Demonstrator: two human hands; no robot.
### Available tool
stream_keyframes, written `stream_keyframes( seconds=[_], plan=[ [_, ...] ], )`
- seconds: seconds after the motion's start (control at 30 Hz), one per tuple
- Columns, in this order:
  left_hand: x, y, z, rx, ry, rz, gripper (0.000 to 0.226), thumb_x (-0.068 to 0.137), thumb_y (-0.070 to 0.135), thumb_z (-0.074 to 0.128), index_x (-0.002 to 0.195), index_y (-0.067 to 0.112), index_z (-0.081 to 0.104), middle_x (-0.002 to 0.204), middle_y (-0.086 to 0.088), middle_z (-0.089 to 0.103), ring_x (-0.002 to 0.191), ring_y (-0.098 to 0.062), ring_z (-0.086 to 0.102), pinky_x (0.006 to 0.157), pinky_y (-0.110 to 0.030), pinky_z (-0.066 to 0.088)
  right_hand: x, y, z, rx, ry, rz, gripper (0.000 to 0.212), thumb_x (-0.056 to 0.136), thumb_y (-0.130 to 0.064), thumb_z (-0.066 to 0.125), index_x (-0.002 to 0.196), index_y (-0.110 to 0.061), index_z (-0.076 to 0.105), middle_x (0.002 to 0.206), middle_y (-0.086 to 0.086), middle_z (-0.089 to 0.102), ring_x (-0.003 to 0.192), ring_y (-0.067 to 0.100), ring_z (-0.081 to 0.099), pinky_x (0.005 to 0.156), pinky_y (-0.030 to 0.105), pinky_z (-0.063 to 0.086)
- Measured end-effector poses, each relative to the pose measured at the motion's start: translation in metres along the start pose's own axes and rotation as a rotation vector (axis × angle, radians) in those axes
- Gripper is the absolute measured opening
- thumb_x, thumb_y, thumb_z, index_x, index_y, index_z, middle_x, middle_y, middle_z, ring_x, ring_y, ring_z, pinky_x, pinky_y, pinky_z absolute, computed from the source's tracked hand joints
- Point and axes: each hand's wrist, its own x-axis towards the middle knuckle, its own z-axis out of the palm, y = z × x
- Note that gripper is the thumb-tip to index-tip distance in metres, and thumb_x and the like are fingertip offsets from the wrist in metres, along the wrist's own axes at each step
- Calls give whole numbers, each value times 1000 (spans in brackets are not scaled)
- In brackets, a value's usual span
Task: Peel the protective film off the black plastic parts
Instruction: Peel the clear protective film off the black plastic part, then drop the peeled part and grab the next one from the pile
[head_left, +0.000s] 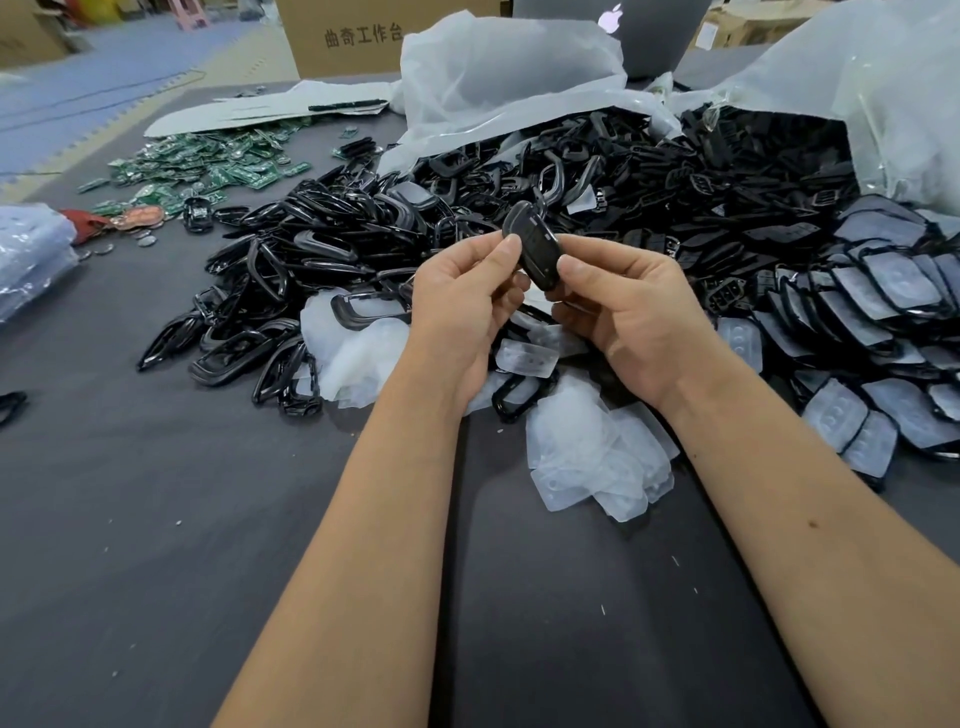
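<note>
Two hands (467, 306), one laptop (649, 36), one cardboard box (353, 36), perhaps hundreds of black parts (649, 176)

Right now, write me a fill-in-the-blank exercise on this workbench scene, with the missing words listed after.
1. Both hands hold one ____ plastic part above the pile.
2. The green circuit boards lie to the person's ____.
3. The peeled films lie heaped on the table below the ____ hand.
4. The left hand pinches the part with its ____ on top.

Missing words: black; left; right; thumb
</note>
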Motion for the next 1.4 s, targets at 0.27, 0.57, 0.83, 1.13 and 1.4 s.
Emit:
stream_keyframes(
  seconds=[0.27, 0.57, 0.83, 1.13, 1.4],
  plan=[
    [-6, 2, 4, 27, -37, 4, 14, 104, 7, 57, 101, 4, 70, 93, -8, 74, 81, -14, 68, 72, -22, 57, 0, 5, -3, -92, 55, -118, 26, 87, 6, 76, 106, -11, 77, 78, 0, 75, 76, 13, 70, 75, 26, 56],
    [-7, 5, 3, 78, -58, 7, 15, 104, 5, 55, 99, 2, 69, 92, -10, 73, 81, -17, 67, 78, -28, 60, 0, 3, -2, -47, -23, -74, 26, 91, 10, 66, 106, -9, 75, 78, -1, 75, 75, 13, 70, 76, 27, 58],
    [-11, 6, 3, 140, -135, 48, 14, 104, 4, 54, 102, 3, 68, 87, -7, 72, 78, -14, 67, 71, -25, 57, -3, -1, -5, 87, -69, 0, 25, 89, 3, 64, 113, 3, 72, 107, 18, 76, 103, 32, 69, 99, 41, 54],
    [-16, 17, 19, 349, -165, 207, 15, 101, 3, 60, 92, 13, 67, 79, 0, 72, 72, -11, 65, 72, -31, 57, -17, -34, -22, -320, -50, -136, 31, 89, 11, 69, 107, -13, 79, 97, 7, 80, 93, 21, 73, 87, 31, 59],
    [-21, -3, 112, 998, -311, 748, 11, 85, 0, 71, 89, 10, 71, 83, 0, 66, 80, -22, 63, 74, -42, 52, -43, -111, -76, -964, 297, -295, 57, 79, 13, 44, 103, -24, 80, 93, -8, 79, 91, 3, 75, 90, 26, 59]
  ],
)
